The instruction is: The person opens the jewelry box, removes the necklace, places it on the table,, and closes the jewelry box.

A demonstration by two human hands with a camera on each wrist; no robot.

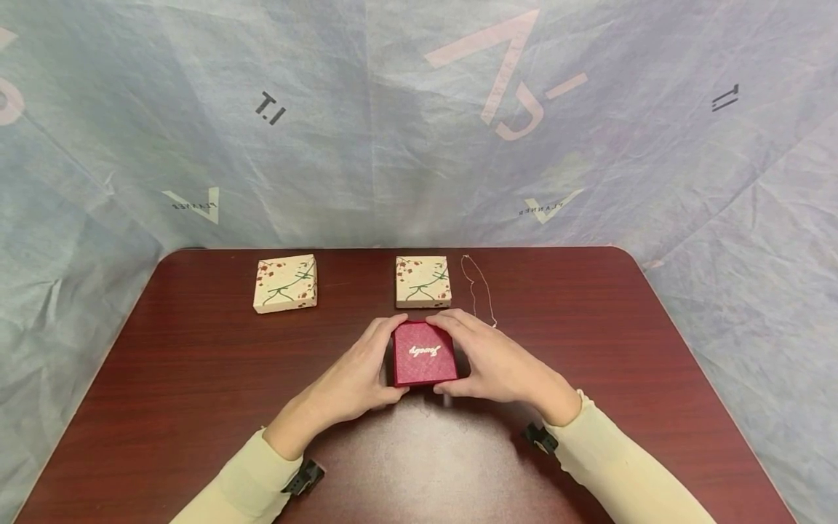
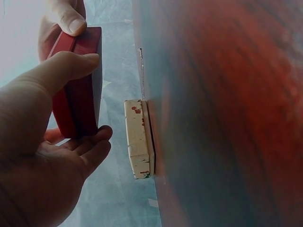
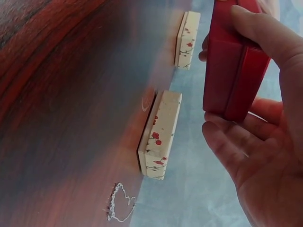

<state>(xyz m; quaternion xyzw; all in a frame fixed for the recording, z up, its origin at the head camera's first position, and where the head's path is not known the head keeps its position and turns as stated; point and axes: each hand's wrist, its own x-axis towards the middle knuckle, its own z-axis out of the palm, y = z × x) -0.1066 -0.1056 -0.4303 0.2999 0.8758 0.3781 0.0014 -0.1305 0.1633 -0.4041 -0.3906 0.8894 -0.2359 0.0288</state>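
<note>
A red jewelry box (image 1: 424, 354) with white lettering on its lid is held between both hands, lifted above the table. My left hand (image 1: 353, 371) grips its left side, thumb at the near edge and fingers at the far edge. On the opposite side my right hand (image 1: 500, 356) holds it the same way. The left wrist view shows the box (image 2: 85, 101) side-on, with a seam between lid and base. Beyond the right fingers, a thin chain necklace (image 1: 487, 291) lies in a long loop on the table.
Two cream boxes with red blossoms and green stems sit toward the back of the dark wooden table (image 1: 196, 386): one patterned box (image 1: 286, 282) at left, another patterned box (image 1: 422, 281) just behind the red one. A printed grey cloth (image 1: 393, 145) hangs behind the table.
</note>
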